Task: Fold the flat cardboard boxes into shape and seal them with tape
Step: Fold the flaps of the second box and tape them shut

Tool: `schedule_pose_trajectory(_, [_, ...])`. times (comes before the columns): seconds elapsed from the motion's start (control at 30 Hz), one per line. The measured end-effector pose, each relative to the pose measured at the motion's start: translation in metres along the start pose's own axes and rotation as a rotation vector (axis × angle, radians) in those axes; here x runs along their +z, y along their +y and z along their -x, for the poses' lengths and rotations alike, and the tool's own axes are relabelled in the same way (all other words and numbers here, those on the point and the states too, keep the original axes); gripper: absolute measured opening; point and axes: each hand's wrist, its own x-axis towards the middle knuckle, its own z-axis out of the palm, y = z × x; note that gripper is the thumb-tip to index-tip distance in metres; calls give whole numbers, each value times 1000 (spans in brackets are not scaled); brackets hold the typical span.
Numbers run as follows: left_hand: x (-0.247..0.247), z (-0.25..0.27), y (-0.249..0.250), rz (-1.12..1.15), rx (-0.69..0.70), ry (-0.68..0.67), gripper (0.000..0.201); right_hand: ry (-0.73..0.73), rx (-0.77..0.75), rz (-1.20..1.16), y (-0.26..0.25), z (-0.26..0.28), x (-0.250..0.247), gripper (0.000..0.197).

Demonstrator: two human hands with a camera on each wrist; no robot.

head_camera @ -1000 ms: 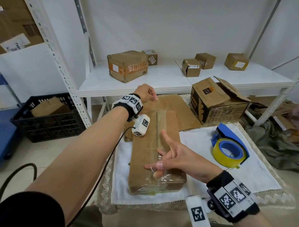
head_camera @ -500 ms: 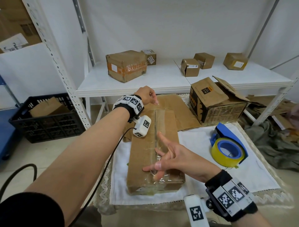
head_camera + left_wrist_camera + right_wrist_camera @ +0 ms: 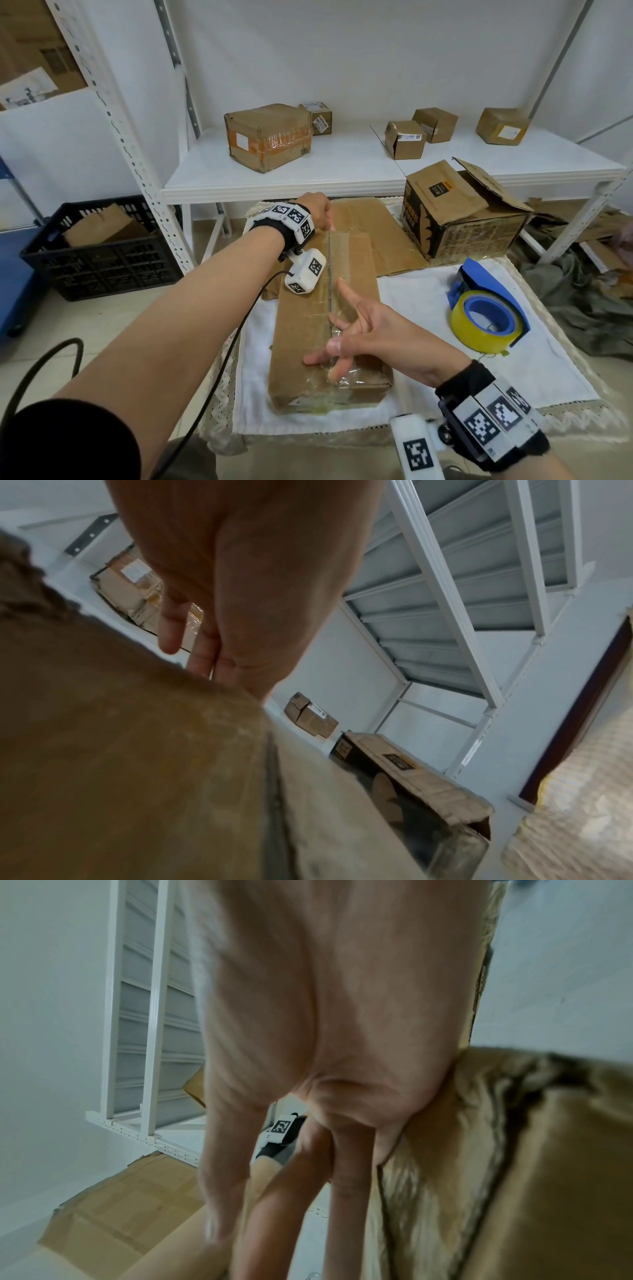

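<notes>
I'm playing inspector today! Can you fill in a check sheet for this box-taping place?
Surface: white cloth with a lace edge.
Job's things: long cardboard box, clear tape strip along its top seam; tape dispenser beside it on the cloth.
Clutter: open printed box; flat cardboard behind.
Grips: left hand pinches the strip's far end; right hand, fingers spread, touches the near end.
Cables: black cable under the left arm.
Surroundings: white shelf with small boxes; black crate.

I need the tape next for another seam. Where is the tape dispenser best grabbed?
Probably by the blue handle of the tape dispenser, from above with the right hand: it lies on the white cloth, handle uppermost, yellow roll facing you.
</notes>
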Motion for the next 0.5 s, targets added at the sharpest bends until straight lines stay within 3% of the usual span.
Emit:
schedule_pose_trajectory(0.07, [1, 2, 4, -44, -2, -40, 16, 5, -1, -2, 0, 0, 0, 114])
schedule_pose_trajectory(0.17, [2, 5, 7, -80, 6, -69, 6, 24, -5, -12, -2, -1, 1, 112])
schedule_pose_trajectory(0.33, [1, 7, 4, -33, -44, -92, 29, 54, -11, -42, -1, 0, 0, 108])
schedule_pose_trajectory(0.5, [3, 10, 1, 59, -44, 3, 27, 53, -8, -69, -1, 0, 0, 107])
